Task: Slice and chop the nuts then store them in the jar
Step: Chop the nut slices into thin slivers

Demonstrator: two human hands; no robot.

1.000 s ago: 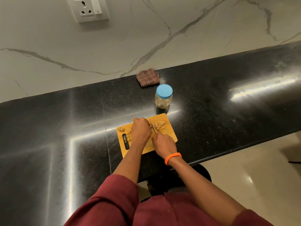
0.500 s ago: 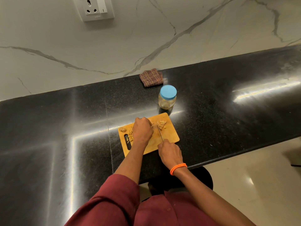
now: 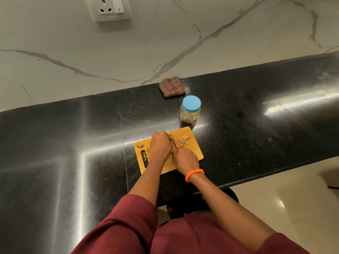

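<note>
A small wooden cutting board (image 3: 197, 152) lies on the black counter. My right hand (image 3: 186, 159) grips the handle of a knife (image 3: 174, 141), whose blade points away from me over the board. My left hand (image 3: 161, 145), fingers curled, presses down on nuts right beside the blade; what it holds is hidden under it. A pile of sliced nuts (image 3: 183, 140) lies to the right of the blade. More pieces (image 3: 147, 153) and one whole nut (image 3: 139, 145) lie at the board's left end. A glass jar with a blue lid (image 3: 190, 111) stands closed behind the board.
A folded checked cloth (image 3: 172, 87) lies at the back by the marble wall. A wall socket (image 3: 111, 8) sits high on that wall. The counter's front edge (image 3: 256, 177) runs diagonally on my right, with pale floor below.
My right hand has brought the knife back left, so the blade now sits close against my left hand again. The left hand has stayed on the nuts.
</note>
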